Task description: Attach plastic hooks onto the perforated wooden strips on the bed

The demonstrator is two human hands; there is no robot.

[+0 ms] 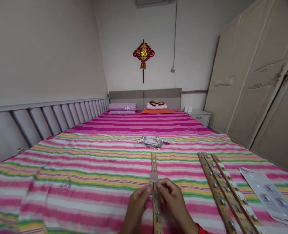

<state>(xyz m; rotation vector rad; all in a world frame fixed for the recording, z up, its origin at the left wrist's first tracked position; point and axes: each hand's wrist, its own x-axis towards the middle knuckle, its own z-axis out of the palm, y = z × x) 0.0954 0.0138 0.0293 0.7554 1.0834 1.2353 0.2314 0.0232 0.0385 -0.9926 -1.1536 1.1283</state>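
Wooden strip (155, 203), dotted with small metal pieces (157, 215), stretches straight away from me over the striped cloth (92, 203). At its middle sits a small clear piece (153, 177), and my left hand (138, 201) and right hand (174, 199) come at it from either side of the strip. Thumb and forefinger of each are pinched together on its edges; my other fingers are curled, and I can't tell whether they touch anything. A red sleeve (202, 228) shows at my right wrist.

Right of the strip lie three more strips (224, 188), one lined with white round pieces (241, 197), and past those a clear packet (268, 195). Left of it is a thin tangle (65, 185). Beyond its far end sits a bundle of packets (150, 141); much farther off are lilac pillows (122, 107) and the headboard (162, 96).
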